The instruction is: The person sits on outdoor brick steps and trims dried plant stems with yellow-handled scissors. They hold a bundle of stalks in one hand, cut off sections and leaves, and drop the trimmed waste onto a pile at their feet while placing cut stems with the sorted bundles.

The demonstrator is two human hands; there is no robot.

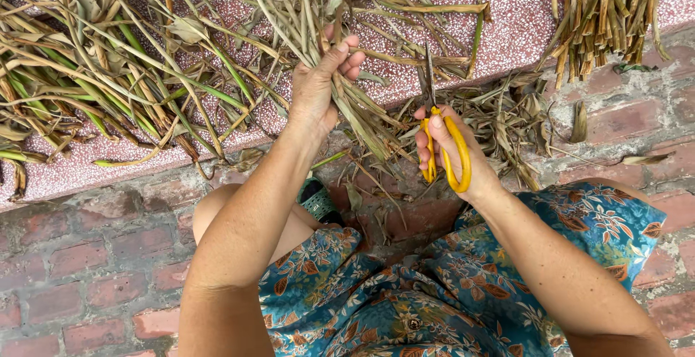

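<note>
My left hand (pixel 318 82) grips a bunch of dried plant stalks and leaves (pixel 304 9) that fans out above my fingers on the speckled pink step. Frayed leaf ends hang down from under that hand toward my right hand. My right hand (pixel 449 150) holds yellow-handled scissors (pixel 443 140), blades pointing up and closed, just right of the hanging leaf ends.
A large heap of dry and green stalks (pixel 94 60) covers the speckled pink step (pixel 507 9) at left. A tidy bundle of trimmed stalks (pixel 608 17) lies at top right. Leaf scraps (pixel 507 125) litter the brick floor (pixel 79 270). My patterned blue skirt (pixel 405 292) fills the bottom.
</note>
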